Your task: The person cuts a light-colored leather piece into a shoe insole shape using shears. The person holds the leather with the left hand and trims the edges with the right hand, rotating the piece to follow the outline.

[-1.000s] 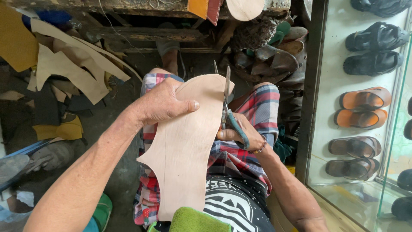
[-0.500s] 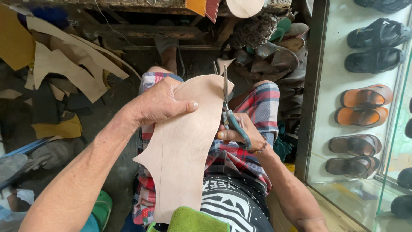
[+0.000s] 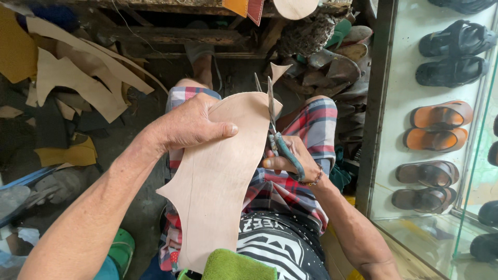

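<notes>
Two hands work: left hand (image 3: 189, 124) clamps a smooth tan leather sheet (image 3: 218, 181), right hand (image 3: 290, 163) grips teal-handled scissors (image 3: 277, 129).

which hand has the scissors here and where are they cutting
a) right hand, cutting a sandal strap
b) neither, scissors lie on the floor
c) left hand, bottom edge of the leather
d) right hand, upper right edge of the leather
d: the right hand grips the green-handled scissors, whose blades point up along the upper right edge of the tan leather piece, while the left hand holds that piece from its upper left side.
</notes>
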